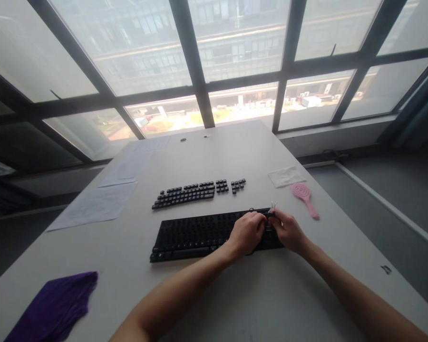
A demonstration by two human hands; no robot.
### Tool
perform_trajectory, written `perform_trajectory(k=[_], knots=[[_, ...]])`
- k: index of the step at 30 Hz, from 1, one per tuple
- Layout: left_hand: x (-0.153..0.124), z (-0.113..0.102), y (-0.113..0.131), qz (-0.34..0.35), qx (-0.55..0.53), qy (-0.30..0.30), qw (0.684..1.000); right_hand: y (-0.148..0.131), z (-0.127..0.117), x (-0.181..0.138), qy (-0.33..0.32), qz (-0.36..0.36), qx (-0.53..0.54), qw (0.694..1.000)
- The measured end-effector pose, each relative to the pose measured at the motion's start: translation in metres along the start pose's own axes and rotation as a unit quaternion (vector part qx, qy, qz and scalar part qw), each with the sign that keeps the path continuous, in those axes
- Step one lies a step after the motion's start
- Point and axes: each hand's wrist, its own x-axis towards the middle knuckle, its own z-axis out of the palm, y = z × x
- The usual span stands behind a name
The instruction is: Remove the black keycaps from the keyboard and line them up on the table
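Note:
A black keyboard [192, 232] lies on the white table, many of its keycaps off and the bottom row still on. Over its right end, my left hand [248, 232] is closed, fingertips pinched together; whatever they grip is hidden. Close beside it, my right hand [287, 230] is closed on a small tool with thin silver wire prongs pointing up, which looks like a keycap puller [273, 205]. A small dark piece shows between the two hands, too small to name. Behind the keyboard, loose black keycaps [189, 195] are laid out in rows like a keyboard layout.
To the right lie a pink hairbrush [305, 197] and a white packet [285, 176]. Paper sheets [96, 204] cover the left side, with a purple cloth [53, 308] at front left. A small dark object [385, 269] sits near the right edge. Windows stand behind the table.

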Motion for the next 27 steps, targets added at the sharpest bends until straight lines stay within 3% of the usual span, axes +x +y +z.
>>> perform_trajectory(k=[10, 18, 20, 23, 27], knots=[[-0.001, -0.003, 0.0, 0.021, -0.001, 0.008, 1.0, 0.006, -0.001, -0.003, -0.026, -0.057, -0.031, 0.998], [-0.003, -0.009, 0.003, 0.059, -0.012, -0.024, 0.998, 0.003, -0.002, -0.007, -0.062, -0.163, -0.079, 0.982], [-0.002, -0.007, 0.002, 0.055, -0.008, -0.026, 0.998, 0.005, 0.002, -0.009, -0.034, -0.145, -0.054, 0.987], [-0.001, -0.005, 0.0, 0.046, 0.001, -0.027, 0.999, 0.009, 0.008, -0.011, 0.045, -0.073, -0.003, 0.996], [0.0, -0.005, 0.001, 0.032, -0.017, -0.028, 0.999, 0.011, 0.013, -0.012, 0.098, 0.012, 0.037, 0.994]])
